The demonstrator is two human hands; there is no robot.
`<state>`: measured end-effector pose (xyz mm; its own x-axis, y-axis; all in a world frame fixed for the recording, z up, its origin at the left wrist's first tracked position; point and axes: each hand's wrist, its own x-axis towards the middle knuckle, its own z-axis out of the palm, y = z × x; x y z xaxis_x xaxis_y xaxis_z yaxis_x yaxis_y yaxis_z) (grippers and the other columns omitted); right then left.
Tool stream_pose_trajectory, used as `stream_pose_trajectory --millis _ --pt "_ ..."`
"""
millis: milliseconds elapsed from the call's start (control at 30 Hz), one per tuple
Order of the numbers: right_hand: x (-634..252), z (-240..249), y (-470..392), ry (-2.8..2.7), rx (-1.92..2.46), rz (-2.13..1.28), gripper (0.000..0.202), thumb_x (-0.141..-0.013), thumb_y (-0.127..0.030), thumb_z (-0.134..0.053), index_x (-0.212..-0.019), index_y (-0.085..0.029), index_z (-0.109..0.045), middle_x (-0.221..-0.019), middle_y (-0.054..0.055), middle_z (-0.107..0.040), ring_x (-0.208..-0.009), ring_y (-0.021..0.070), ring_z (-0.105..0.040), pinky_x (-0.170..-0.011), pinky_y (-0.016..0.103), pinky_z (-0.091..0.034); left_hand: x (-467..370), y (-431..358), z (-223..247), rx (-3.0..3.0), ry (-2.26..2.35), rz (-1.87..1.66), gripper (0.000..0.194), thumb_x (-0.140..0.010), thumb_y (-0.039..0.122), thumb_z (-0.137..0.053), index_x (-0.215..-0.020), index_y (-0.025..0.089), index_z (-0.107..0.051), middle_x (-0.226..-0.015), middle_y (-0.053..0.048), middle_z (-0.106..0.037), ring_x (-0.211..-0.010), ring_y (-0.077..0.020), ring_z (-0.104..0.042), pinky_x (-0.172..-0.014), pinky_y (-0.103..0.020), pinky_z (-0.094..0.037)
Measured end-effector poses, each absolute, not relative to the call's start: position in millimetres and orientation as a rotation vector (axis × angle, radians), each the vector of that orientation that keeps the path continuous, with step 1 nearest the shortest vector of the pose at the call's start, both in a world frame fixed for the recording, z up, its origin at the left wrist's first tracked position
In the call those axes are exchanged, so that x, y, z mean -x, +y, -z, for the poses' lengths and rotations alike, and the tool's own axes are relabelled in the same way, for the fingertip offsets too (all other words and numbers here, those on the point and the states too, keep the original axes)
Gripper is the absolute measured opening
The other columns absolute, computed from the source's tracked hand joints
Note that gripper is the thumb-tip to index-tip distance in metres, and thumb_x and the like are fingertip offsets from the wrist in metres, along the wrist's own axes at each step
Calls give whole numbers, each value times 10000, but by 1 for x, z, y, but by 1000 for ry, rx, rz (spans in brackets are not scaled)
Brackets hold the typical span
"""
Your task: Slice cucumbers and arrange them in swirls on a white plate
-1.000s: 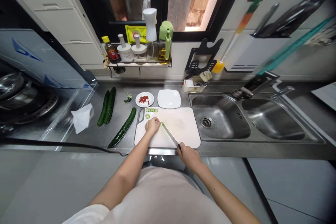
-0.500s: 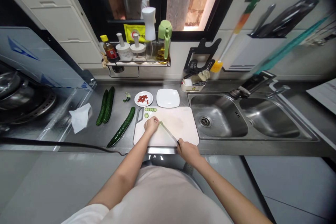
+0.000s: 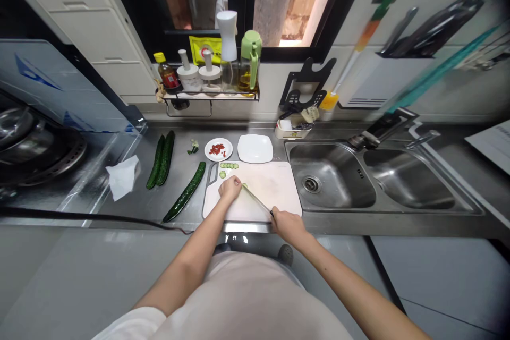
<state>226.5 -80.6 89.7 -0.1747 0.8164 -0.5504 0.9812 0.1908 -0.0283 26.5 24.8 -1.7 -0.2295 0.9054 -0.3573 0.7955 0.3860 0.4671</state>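
My right hand (image 3: 287, 224) is closed round the handle of a kitchen knife (image 3: 258, 200), whose blade slants up and left over the white cutting board (image 3: 274, 183). The tip of the blade meets a small pale-green cucumber piece (image 3: 244, 186). On that piece's left side, the bent fingers of my left hand (image 3: 230, 188) press together against it; most of it is hidden. A row of cucumber slices (image 3: 229, 166) lies along the board's upper left, with a single slice (image 3: 222, 175) below. One long whole cucumber (image 3: 185, 192) rests left of the board.
Two more cucumbers (image 3: 160, 160) lie further left beside a white paper towel (image 3: 121, 177). Behind the board stand a plate of red pieces (image 3: 207, 152) and a white square plate (image 3: 255, 149). A double sink (image 3: 334, 180) is at right, a condiment rack (image 3: 211, 96) above.
The knife's handle end and my right hand have shifted slightly right, and the blade lies at a slightly flatter slant. My left hand stays in place.
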Motion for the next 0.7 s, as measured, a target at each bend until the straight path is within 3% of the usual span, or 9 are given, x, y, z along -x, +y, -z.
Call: stream_pose_trajectory --millis 467,700 --pt "-245 -83 -78 2104 -1728 574 286 -960 -364 -352 -1093 -195 -541 -1021 140 -694 -984 265 -653 -759 316 -408 -26 23 0 -1472 2056 -277 132 -801 364 -586 -895 312 -662 -938 19 -723 -912 -190 -644 -734 -267 -423" --pt "-249 -77 -91 1960 -2032 735 332 -971 -454 -309 -1073 -237 -538 -1002 89 -698 -950 227 -653 -684 266 -378 -26 22 -2 -1469 2049 -287 125 -791 358 -588 -880 314 -665 -930 31 -724 -907 -189 -647 -718 -262 -420"
